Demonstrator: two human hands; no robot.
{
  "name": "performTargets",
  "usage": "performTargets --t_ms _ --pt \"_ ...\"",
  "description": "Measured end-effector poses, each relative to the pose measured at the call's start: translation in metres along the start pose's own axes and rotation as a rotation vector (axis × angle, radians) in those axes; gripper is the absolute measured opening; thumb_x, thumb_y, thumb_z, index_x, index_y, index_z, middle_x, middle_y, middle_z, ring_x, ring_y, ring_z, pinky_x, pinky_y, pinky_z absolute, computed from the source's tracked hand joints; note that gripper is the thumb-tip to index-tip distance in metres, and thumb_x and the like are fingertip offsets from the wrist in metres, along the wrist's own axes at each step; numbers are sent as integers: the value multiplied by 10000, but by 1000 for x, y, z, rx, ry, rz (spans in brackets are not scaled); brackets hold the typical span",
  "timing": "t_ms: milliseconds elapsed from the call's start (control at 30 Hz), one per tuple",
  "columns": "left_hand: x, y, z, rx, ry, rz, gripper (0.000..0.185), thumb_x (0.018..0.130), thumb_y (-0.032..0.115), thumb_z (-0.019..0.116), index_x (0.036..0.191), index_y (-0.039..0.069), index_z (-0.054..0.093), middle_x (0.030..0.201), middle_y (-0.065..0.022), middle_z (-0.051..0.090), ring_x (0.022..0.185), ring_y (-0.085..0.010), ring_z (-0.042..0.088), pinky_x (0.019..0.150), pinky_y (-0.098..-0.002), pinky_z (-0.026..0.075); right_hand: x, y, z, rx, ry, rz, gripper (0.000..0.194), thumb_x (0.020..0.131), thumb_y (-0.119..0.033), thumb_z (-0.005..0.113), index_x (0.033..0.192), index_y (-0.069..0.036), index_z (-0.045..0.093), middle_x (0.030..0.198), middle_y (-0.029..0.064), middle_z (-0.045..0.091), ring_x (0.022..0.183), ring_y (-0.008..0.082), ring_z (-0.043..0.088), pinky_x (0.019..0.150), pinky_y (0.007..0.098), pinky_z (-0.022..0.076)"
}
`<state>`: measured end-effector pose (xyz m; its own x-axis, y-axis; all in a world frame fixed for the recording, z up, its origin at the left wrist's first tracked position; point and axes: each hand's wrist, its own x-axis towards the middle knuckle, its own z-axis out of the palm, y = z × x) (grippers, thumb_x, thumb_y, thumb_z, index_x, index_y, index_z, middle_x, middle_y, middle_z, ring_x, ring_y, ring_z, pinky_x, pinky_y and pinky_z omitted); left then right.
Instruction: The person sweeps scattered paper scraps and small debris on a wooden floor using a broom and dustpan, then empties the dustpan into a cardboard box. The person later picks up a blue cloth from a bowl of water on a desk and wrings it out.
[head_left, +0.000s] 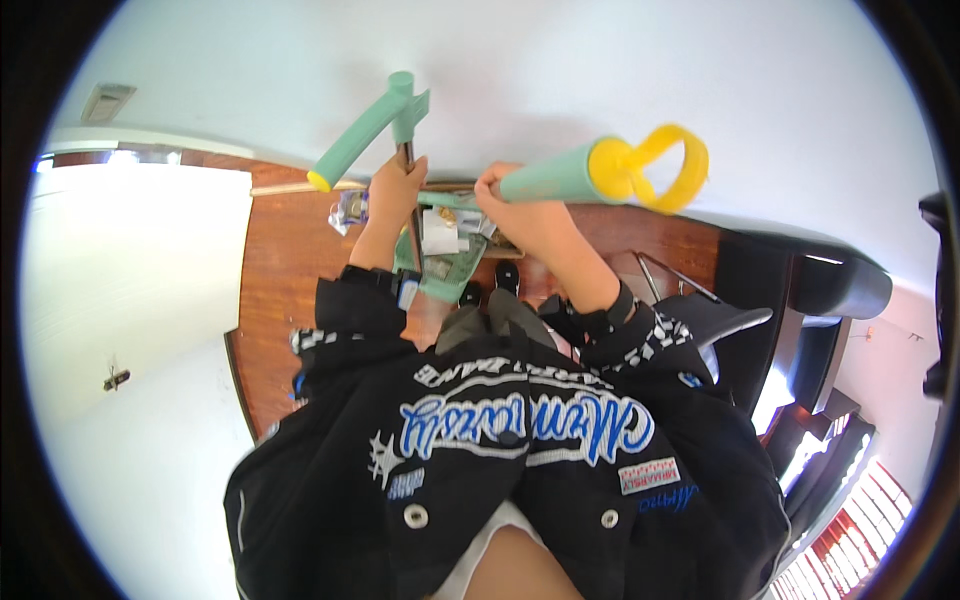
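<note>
My left hand (397, 191) grips a metal pole whose top carries a green plastic fitting (403, 112) with a slanting green handle and a yellow end cap. My right hand (517, 210) is closed around the narrow end of a green tube (555, 174). At the tube's other end sits a yellow cap with a yellow loop (679, 166), pointing right. The pole runs down past my left wrist, and its lower end lies over a green plastic basket (454, 276) on the floor. Papers and small items lie in and around the basket.
A pale wall (600, 67) rises just ahead. A crumpled plastic bag (347, 212) lies left of the basket on the wooden floor (285, 270). To the right are a metal-framed chair (671, 274), a dark cap (705, 319) and black furniture (750, 300). A white panel stands left.
</note>
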<state>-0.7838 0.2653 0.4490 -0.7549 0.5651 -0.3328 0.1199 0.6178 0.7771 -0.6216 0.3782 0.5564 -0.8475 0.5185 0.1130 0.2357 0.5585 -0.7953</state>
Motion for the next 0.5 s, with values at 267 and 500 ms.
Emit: performTargets --t_ms 267,500 --pt "58 4 44 -101 -95 -13 304 844 317 603 828 19 546 658 -42 580 584 -114 563 437 -264 467 25 75 -20 154 70 92 162 850 -149 579 778 -4 584 548 29 552 482 93 515 490 251 423" --pt "58 9 76 -78 -153 -29 339 841 355 599 866 17 585 708 -49 616 635 -122 595 482 -270 499 10 111 -31 86 42 57 154 831 -140 576 776 3 585 588 62 570 518 118 537 515 274 431"
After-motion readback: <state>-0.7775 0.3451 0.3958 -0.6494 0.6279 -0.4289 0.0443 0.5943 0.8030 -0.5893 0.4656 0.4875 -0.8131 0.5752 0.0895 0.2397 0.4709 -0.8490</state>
